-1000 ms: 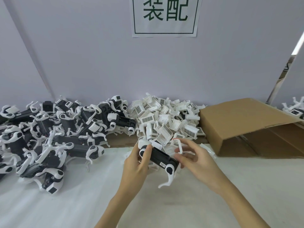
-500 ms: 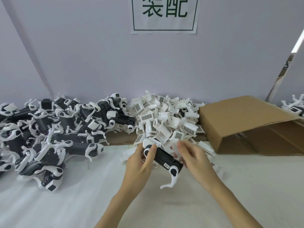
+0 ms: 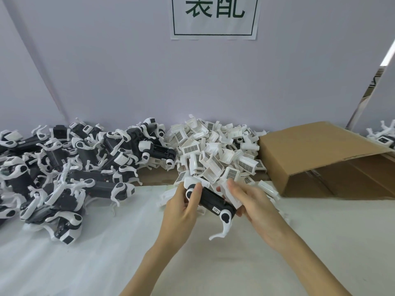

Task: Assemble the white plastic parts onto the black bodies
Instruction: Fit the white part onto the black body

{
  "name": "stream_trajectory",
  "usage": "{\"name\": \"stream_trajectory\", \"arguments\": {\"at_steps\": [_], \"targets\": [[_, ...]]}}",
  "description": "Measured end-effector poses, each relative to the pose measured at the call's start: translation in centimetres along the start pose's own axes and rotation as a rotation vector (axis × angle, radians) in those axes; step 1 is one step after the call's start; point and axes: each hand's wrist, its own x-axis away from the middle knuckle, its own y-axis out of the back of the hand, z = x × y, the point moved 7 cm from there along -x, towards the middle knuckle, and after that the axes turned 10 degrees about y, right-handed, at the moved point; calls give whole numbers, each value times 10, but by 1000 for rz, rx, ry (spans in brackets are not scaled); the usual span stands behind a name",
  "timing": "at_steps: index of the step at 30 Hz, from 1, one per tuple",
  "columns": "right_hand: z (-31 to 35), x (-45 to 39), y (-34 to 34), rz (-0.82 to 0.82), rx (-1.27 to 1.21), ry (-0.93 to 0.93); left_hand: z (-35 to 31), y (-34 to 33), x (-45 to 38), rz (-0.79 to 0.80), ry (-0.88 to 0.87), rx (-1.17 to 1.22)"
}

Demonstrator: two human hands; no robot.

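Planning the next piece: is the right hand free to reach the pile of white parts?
Probably not at once: the right hand already pinches a white part against the black body. The pile itself lies unobstructed just beyond.

Bright, even light, soft shadows, wide-angle distortion

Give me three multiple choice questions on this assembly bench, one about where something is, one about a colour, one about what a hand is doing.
1. Where does the pile of white plastic parts lie?
A. left of the cardboard box
B. inside the box
C. right of the box

2. What colour is the lettering on the wall sign?
A. red
B. dark green
C. blue

3. What is the left hand doing?
A. lying flat on the table
B. gripping the black body
C. reaching into the box

Answers: 1 A, the pile sits between the assembled units and the box. 2 B, the characters and frame are dark green. 3 B, its thumb and fingers wrap the body's end.
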Motion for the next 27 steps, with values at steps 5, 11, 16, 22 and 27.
{"name": "stream_trajectory", "arguments": {"at_steps": [5, 11, 16, 22, 27], "targets": [[9, 1, -6, -1, 166, 89, -7, -7, 5, 34, -54, -19], [24, 7, -8, 127, 562, 333, -4, -5, 4, 41, -14, -59], [15, 8, -11, 254, 497, 258, -4, -2, 1, 27, -10, -58], [14, -1, 10, 120, 227, 201, -2, 1, -2, 52, 13, -4], [13, -2, 10, -6, 294, 223, -5, -3, 2, 34, -71, -127]]}}
